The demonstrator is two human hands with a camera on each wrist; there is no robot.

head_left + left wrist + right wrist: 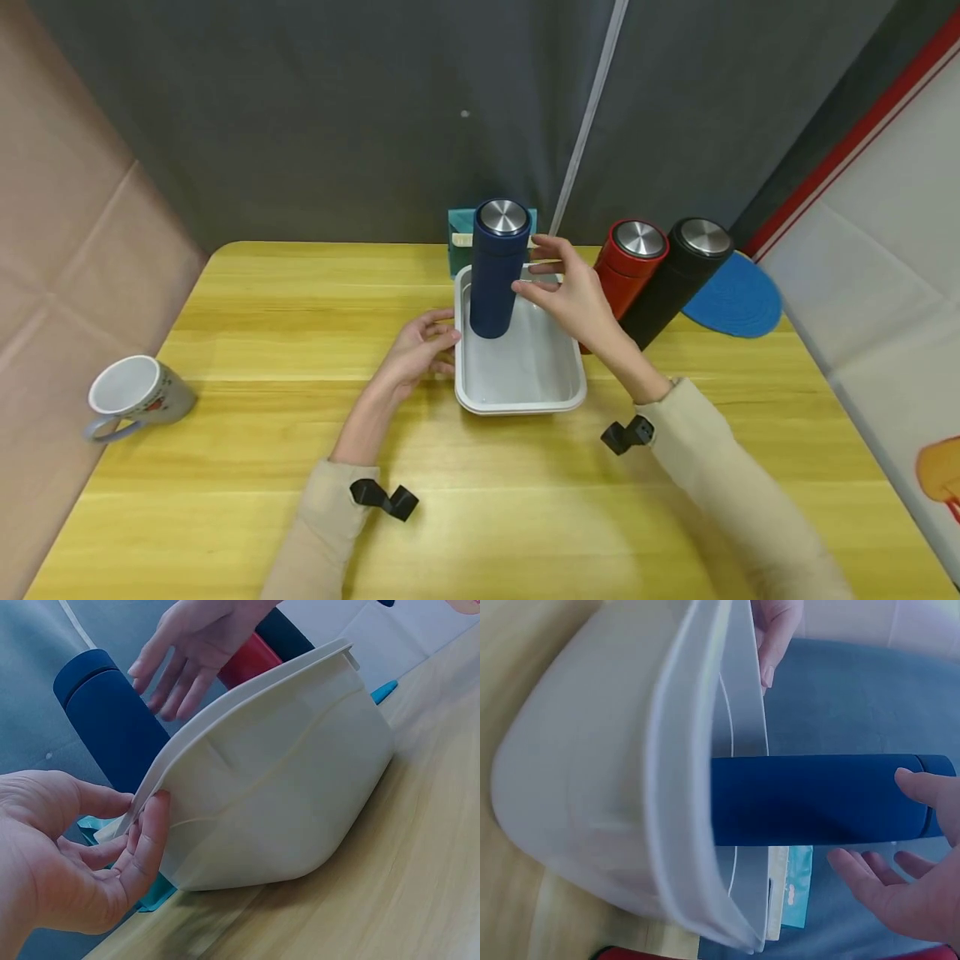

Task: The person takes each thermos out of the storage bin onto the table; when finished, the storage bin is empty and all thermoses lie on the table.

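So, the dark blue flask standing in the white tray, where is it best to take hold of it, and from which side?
Probably at the upper body of the blue flask, just below its steel cap, coming from the right, where the right hand already hovers open. It stands upright in the white tray, whose walls hide its base, and the left hand touches the tray's left rim.

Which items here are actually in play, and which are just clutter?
In play:
- blue flask, upright in the white tray
- left hand, touching the tray's rim
- right hand, open beside the flask

Lying about:
- red flask
- black flask
- mug
- blue mat
- teal box behind the tray
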